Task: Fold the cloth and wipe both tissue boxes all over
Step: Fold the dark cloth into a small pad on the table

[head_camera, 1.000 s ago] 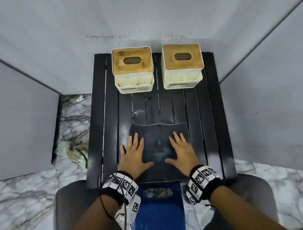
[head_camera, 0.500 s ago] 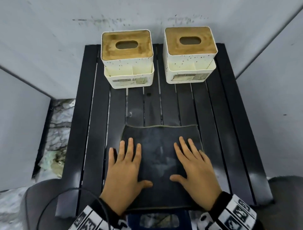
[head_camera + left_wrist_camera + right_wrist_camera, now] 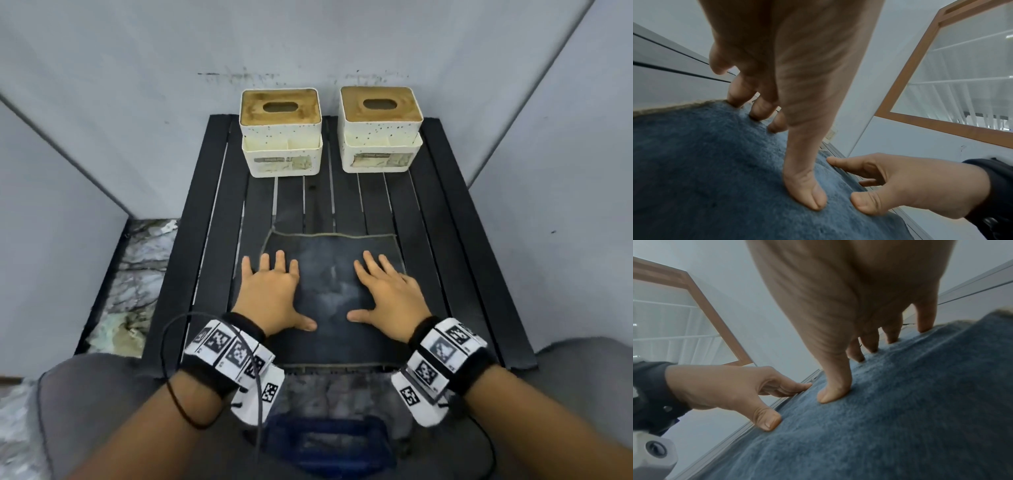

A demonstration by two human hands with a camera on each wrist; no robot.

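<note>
table (image 3: 212, 219): black slats, grey panels round it, marble floor (image 3: 137, 260) on left
cloth (image 3: 329, 294): flat on table
hands: left hand (image 3: 270, 294) and right hand (image 3: 387, 294) splayed flat on cloth, gripping nothing
boxes: left box (image 3: 281, 137), right box (image 3: 380, 130) at far edge

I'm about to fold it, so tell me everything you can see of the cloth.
The cloth is a dark blue-grey, fuzzy square with a pale stitched hem, lying flat and unfolded on the near part of the black slatted table. The left hand and right hand rest on it, fingers spread.
</note>
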